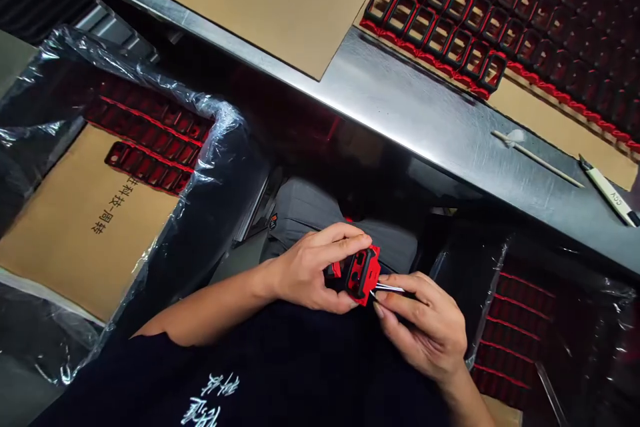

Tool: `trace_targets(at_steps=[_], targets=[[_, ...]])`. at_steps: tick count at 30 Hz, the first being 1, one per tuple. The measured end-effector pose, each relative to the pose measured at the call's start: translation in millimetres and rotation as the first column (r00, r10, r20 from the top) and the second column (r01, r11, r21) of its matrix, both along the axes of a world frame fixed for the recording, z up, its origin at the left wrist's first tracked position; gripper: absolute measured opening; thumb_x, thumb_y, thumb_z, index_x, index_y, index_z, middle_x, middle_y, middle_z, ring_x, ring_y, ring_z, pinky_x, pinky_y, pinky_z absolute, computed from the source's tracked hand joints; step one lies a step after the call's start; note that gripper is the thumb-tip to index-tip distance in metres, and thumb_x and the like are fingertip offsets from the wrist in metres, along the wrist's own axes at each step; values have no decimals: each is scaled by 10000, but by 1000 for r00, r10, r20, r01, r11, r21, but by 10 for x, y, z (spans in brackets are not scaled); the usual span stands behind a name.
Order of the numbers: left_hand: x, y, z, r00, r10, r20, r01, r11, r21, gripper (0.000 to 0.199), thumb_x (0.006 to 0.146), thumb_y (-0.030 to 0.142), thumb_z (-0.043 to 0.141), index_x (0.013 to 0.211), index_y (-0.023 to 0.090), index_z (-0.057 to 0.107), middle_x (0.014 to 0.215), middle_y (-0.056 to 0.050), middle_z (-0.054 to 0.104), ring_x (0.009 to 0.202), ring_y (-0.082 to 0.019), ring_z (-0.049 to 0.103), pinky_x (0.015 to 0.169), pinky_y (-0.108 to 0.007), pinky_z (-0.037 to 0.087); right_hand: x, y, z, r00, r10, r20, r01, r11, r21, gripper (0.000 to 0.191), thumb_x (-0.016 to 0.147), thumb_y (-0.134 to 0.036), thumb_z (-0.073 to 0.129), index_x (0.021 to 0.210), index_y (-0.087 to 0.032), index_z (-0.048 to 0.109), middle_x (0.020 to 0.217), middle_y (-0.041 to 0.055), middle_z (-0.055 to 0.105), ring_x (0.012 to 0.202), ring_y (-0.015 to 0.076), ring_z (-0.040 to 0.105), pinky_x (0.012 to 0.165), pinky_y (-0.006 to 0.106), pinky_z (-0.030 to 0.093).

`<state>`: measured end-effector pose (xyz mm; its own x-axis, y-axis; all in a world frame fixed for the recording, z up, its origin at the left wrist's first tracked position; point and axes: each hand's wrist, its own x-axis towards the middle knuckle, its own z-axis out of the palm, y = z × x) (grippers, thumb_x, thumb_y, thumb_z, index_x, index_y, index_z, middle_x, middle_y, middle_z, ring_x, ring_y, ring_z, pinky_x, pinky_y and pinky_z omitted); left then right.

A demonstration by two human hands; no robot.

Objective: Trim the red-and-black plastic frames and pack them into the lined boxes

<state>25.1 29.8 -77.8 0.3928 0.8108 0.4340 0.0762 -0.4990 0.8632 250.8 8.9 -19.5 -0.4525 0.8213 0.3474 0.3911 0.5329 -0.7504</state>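
Note:
My left hand is closed around a small red and black plastic housing, held above my lap with its dark openings showing. From the right, my right hand pinches a thin, pale metal tool that looks like tweezers. Its tip meets the red side of the housing, though the exact contact point is hard to make out.
A metal bench crosses the view, bearing cardboard, rows of black and red frames, a cotton-tipped stick and a knife. Plastic-lined bins stand left and right, with similar parts inside.

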Motion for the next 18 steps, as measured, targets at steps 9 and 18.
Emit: trace_targets(at_steps=[9,18], targets=[[28,-14,-16,999,3,-46,-1,999,43,826,751,269,763,1498,159,429,1221,-189,654,1061,-284,712,807,-367,659,-14,-51,-50,1000,-14,17,13,1000,28,167,851,-78,718,964,-193,757,915,108,792,673,174,730,532,277,558],[21,0,-2,998,6,-56,-5,1000,24,876,728,256,769,1521,210,399,1220,-160,663,1061,-280,713,811,-363,656,-40,-30,-30,1000,-16,17,16,999,27,194,845,-85,721,980,-217,765,914,94,801,672,180,738,530,280,569]])
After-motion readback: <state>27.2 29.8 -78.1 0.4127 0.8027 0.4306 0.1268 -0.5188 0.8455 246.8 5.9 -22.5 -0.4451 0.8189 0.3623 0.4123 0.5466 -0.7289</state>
